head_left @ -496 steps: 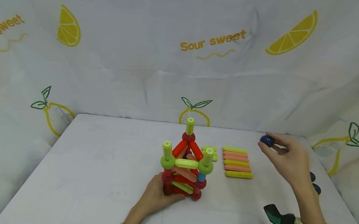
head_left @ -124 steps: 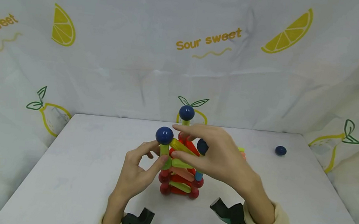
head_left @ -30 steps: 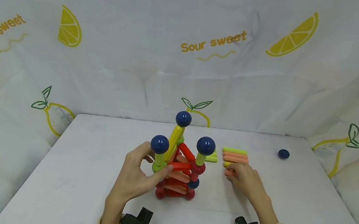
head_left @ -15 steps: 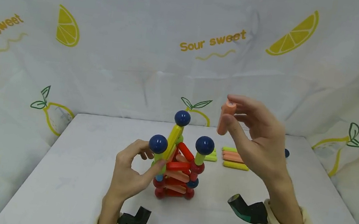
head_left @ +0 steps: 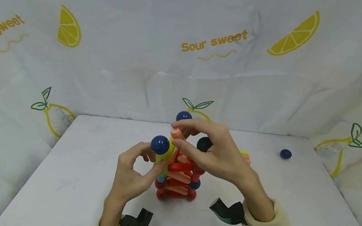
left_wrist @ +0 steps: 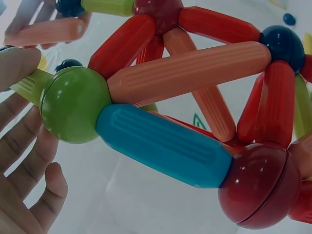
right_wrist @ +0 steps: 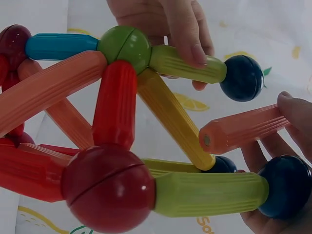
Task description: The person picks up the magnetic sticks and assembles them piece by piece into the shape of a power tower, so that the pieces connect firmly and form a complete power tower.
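Observation:
A tower of magnetic rods and balls (head_left: 178, 176) stands mid-table, with blue balls (head_left: 160, 144) on its top uprights. My left hand (head_left: 134, 175) holds its left front corner, pinching the light green upright rod (right_wrist: 187, 64) between a green ball (right_wrist: 126, 48) and a blue ball (right_wrist: 242, 78). Above the tower, my right hand (head_left: 220, 151) pinches a salmon-coloured rod (head_left: 177, 133). In the right wrist view, that rod's near end is free, close to the slanted yellow rod (right_wrist: 173, 119). The right hand partly covers the back and right blue balls in the head view.
One loose blue ball (head_left: 285, 153) lies at the table's back right. Ends of loose rods (head_left: 245, 156) show behind my right hand, which hides the others. A white lemon-print cloth (head_left: 122, 64) hangs behind the table.
Over 16.5 seconds, blue balls and a yellow rod have joined the tower, which has been turned. My right hand has lifted a salmon rod from the row and brought it left over the tower.

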